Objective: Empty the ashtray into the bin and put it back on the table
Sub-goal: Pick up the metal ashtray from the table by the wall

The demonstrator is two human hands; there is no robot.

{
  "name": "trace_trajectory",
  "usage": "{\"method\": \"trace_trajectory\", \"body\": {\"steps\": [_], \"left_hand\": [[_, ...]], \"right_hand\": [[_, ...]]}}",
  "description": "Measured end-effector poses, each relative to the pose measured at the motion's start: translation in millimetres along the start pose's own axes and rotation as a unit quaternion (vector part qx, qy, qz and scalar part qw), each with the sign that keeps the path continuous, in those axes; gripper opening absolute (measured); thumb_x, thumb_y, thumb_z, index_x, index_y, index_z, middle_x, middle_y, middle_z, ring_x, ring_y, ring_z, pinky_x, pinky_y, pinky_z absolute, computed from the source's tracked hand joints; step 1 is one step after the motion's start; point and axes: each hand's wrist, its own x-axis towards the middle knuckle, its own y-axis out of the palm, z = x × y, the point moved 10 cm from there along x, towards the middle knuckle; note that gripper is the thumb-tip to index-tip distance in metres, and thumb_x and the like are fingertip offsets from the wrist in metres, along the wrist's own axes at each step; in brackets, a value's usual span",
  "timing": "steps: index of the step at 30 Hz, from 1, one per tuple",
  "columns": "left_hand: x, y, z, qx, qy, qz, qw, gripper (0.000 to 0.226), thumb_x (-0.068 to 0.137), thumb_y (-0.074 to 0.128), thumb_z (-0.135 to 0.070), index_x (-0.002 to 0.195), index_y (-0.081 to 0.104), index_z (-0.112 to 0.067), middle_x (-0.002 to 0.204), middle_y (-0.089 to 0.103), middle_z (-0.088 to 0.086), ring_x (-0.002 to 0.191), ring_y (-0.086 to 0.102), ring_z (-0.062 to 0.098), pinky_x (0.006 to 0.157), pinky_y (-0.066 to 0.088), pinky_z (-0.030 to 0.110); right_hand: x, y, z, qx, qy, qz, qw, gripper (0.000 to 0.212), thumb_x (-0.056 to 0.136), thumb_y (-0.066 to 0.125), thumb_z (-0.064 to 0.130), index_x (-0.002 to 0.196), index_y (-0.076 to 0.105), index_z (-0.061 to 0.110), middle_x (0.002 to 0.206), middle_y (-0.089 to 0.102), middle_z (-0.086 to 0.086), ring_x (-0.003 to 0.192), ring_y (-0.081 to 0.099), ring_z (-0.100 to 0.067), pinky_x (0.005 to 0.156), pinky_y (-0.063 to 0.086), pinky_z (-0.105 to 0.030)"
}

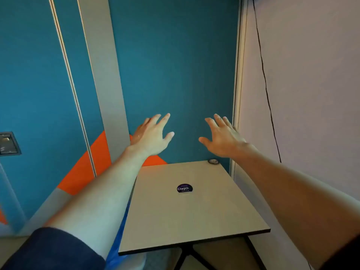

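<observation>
A small round ashtray (213,161) sits at the far right corner of the light square table (194,215), close to the teal wall. My left hand (152,135) is raised above the table's far left corner, fingers spread, holding nothing. My right hand (222,136) hovers just above and slightly left of the ashtray, fingers apart and empty, not touching it. A bin with a blue liner (118,244) shows at the table's left side, mostly hidden by my left forearm.
A round purple sticker (184,188) lies in the middle of the tabletop. The teal wall with an orange stripe (83,172) stands behind, a pale wall (302,94) with a hanging black cable at right. Black table legs (187,254) show below the front edge.
</observation>
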Motion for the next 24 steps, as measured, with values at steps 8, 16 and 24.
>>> {"method": "trace_trajectory", "body": {"steps": [8,16,24], "left_hand": [[34.3,67.2,-14.8,0.005,-0.031,0.045,0.999,0.067,0.097,0.042,-0.053,0.155,0.019,-0.028,0.159,0.03,0.007,0.143,0.027,0.031,0.112,0.033,0.049],[61.5,137.7,-31.9,-0.001,-0.052,0.079,0.995,0.067,0.096,0.043,-0.053,0.154,0.021,-0.028,0.158,0.031,0.007,0.142,0.029,0.03,0.113,0.033,0.049],[74.2,206.7,-26.8,-0.012,-0.057,0.113,0.992,0.068,0.095,0.043,-0.053,0.154,0.021,-0.026,0.159,0.031,0.009,0.143,0.029,0.031,0.115,0.03,0.048]], "right_hand": [[38.9,41.6,-56.3,-0.036,0.0,0.019,0.999,0.075,0.093,0.045,0.058,0.152,0.015,0.025,0.165,0.006,-0.007,0.151,0.002,-0.036,0.117,0.019,-0.063],[69.9,95.0,-114.0,-0.02,0.0,0.065,0.998,0.075,0.092,0.045,0.058,0.153,0.015,0.027,0.165,0.007,-0.006,0.151,0.002,-0.036,0.117,0.018,-0.061],[83.2,151.2,-137.9,-0.017,-0.004,0.106,0.994,0.071,0.096,0.04,0.055,0.154,0.013,0.024,0.166,0.005,-0.007,0.151,0.001,-0.034,0.12,0.014,-0.058]]}}
